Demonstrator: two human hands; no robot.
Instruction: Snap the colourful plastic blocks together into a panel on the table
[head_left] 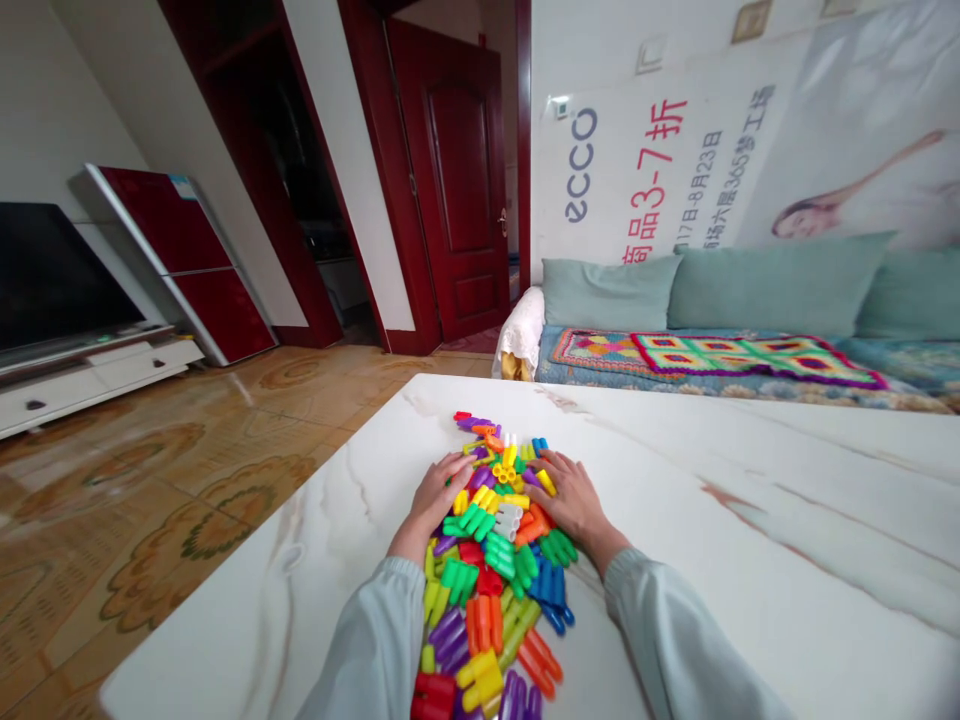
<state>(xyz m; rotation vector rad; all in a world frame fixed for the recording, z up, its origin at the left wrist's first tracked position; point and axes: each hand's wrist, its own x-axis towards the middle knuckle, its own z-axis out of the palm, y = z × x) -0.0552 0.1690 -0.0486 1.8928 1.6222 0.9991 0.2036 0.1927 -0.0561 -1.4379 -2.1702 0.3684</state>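
A long heap of colourful plastic building pieces (487,520), shaped like joined bullet-like tubes, runs across the white marbled table (750,510). My left hand (442,490) rests against the heap's left side, its fingers stretched forward beside purple and yellow pieces. On the opposite side, my right hand (566,490) lies over the heap's edge with fingers spread, touching a purple and yellow piece (545,482). Between the hands stand yellow pieces (508,465) and a grey piece (508,520). Neither hand grips a piece that I can see. Closer to me lie blue pieces (553,590) and orange ones (484,625).
Behind the table is a sofa with green cushions (780,285) and a crocheted cover (750,358). A red door (457,180) stands ajar at the back. To the left are a red refrigerator (176,265), a television (60,275) and a tiled floor (247,450).
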